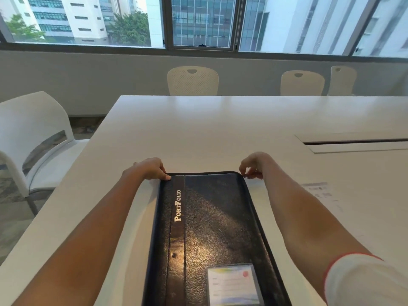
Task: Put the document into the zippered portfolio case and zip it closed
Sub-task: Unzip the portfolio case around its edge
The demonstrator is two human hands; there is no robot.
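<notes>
A black leather portfolio case (pixel 212 228) lies closed and flat on the white table (pixel 198 133), with gold "PortFolio" lettering along its spine and a card window near me. My left hand (pixel 152 168) presses on its far left corner. My right hand (pixel 254 165) pinches something small at the far right corner, where the zipper track bends; the zipper pull itself is hidden by my fingers. A white printed document (pixel 320 193) lies flat on the table to the right of the case, beyond my right forearm.
A recessed cable slot (pixel 353 143) sits in the table at the right. White chairs stand at the left (pixel 35 138) and along the far side (pixel 193 81). Windows line the back wall.
</notes>
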